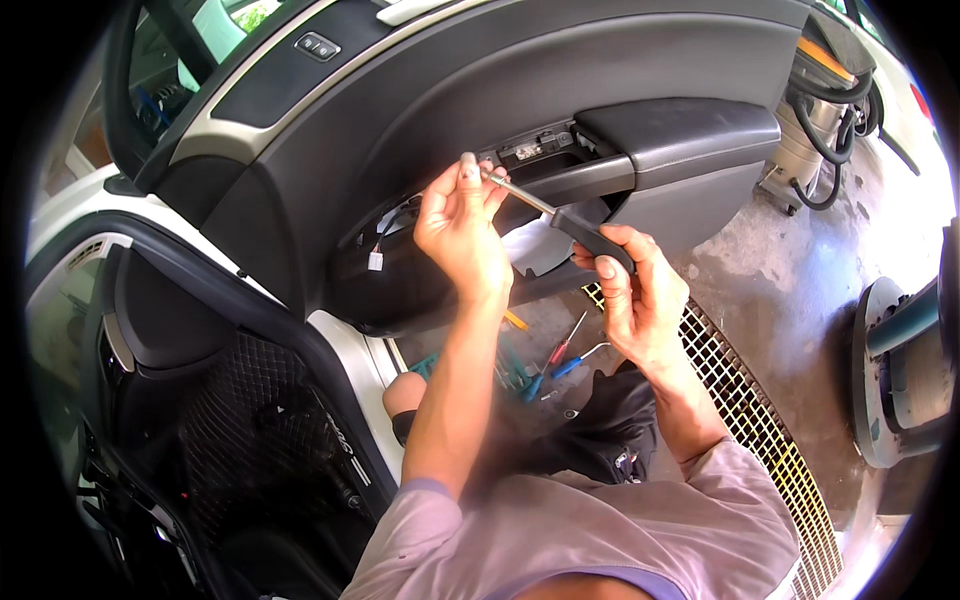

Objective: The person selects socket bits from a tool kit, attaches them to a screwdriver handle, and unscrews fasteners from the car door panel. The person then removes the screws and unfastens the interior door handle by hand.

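A screwdriver with a black handle (592, 238) and metal shaft (530, 198) is held slantwise before the car door panel (400, 120). My right hand (645, 300) is closed round the end of the handle. At the other end my left hand (462, 225) pinches the tip between thumb and fingers; the fingers partly hide it, so any small part there cannot be made out. Behind my hands the door's armrest area is opened up, with an exposed metal bracket (535, 150). A white connector (375, 261) on a wire hangs from a gap left of my left hand.
On the floor below lie a red screwdriver (558, 352), a blue-handled tool (567, 368) and other tools. A floor grate (745, 400) runs at the right. A vacuum cleaner (815, 130) stands far right, near a round metal base (880, 370). The car's door opening (345, 400) is at left.
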Available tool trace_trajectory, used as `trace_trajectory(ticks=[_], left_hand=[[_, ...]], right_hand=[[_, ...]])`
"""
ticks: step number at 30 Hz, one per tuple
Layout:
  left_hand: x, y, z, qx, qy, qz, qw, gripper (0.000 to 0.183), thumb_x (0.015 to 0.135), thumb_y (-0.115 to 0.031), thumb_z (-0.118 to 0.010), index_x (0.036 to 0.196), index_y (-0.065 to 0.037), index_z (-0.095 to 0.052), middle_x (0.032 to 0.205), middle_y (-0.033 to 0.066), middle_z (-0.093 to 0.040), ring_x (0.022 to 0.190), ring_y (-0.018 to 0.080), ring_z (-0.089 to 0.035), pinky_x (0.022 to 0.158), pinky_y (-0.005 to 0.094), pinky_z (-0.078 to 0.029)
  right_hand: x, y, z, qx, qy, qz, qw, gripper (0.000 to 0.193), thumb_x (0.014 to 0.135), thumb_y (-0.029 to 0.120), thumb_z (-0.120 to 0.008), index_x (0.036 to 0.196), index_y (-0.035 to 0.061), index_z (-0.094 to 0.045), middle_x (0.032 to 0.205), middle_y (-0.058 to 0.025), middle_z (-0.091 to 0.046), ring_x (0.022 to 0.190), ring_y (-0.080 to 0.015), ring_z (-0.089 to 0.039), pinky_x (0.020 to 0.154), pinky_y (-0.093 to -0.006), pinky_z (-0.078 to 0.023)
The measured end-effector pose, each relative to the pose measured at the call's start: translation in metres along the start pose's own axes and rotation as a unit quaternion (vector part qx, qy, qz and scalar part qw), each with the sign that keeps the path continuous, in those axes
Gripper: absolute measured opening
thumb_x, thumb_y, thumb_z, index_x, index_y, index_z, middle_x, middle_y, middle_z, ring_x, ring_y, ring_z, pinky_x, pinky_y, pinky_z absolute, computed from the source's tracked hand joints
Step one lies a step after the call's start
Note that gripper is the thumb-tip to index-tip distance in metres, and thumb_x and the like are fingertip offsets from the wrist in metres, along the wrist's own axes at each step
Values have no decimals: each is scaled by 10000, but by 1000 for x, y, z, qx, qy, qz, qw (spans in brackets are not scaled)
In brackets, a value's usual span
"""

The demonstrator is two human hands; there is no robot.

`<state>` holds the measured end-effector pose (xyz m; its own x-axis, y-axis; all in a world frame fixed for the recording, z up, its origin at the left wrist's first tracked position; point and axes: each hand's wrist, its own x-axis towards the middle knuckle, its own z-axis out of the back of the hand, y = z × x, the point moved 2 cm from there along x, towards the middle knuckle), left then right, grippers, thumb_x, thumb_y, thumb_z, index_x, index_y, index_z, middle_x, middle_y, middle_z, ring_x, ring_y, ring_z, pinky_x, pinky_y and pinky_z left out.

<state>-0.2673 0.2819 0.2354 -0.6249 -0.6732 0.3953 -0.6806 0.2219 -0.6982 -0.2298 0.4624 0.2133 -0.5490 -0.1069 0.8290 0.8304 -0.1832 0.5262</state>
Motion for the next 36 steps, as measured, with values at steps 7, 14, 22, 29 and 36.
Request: trace_trajectory(ticks=[7,14,22,29,36], left_hand=[[-7,-2,-1,34,-7,-7,999,174,965,-138,-679,1064,3,-700,956,111,-725,877,211,-718,819,361,-606],[-6,-5,7,102,113,45,987,336,985,-50,-619,1295,74,-591,1141,176,-660,978,258,-694,952,409,-584],[33,-38,5,270,274,219,897,382,955,-48,-641,1329,18,-597,1187,152,-687,864,183,-684,740,301,-599],[68,-57,-11,424,328,291,793,402,967,-51,-569,1367,-25,-588,795,-50,-508,640,43,-390,484,206,-274],[93,-54,-8,480,370,338,720,438,954,-73,-569,1391,-52,-576,727,-64,-436,647,64,-367,526,244,-274]], right_hand=[[-1,-3,2,-10,-14,3,1000,220,1012,66,-568,1190,-64,-560,978,-143,-711,853,-210,-737,758,-276,-591],[3,-10,5,-31,-25,15,999,203,994,63,-599,1163,-49,-584,937,-128,-718,817,-200,-732,729,-273,-576],[33,-4,11,-50,-3,42,998,211,930,56,-675,1126,7,-612,880,-131,-680,729,-242,-671,669,-317,-526],[69,2,4,-50,63,55,995,215,911,33,-681,1114,20,-611,921,-159,-664,753,-326,-674,666,-373,-528],[87,-6,-5,-57,111,87,988,170,922,49,-657,1083,25,-604,859,-156,-625,737,-360,-657,643,-410,-523]])
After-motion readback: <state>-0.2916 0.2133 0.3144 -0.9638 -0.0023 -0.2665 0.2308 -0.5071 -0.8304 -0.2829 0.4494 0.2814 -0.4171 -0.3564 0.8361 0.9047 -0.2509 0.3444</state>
